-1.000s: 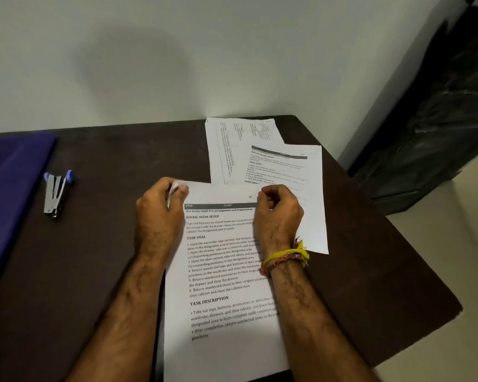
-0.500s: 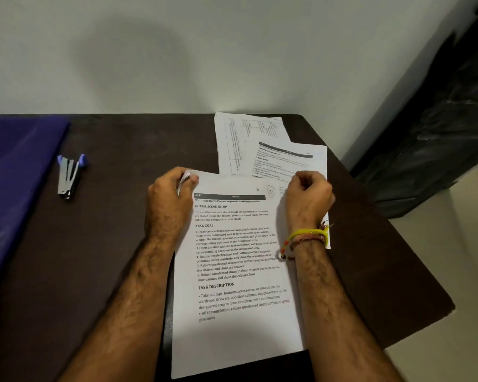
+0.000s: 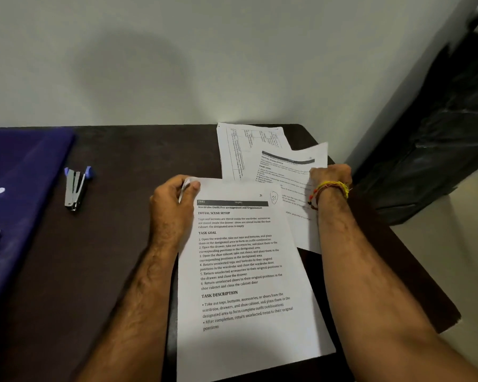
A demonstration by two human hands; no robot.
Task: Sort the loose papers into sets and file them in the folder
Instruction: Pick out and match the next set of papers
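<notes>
The left hand (image 3: 174,205) has its grip pinched on the curled top-left corner of the white printed sheet headed "Wardrobe Outfit" (image 3: 246,271), which lies flat on the dark brown bench (image 3: 122,216). The right hand (image 3: 330,175) is clamped on the edge of a second white printed sheet (image 3: 290,164), lifted slightly, just beyond. This looks like the sorting step: gathering matching pages. Next, that sheet needs aligning with the first. The dark blue folder (image 3: 25,175) and grey-and-blue stapler (image 3: 76,188) wait at left.
</notes>
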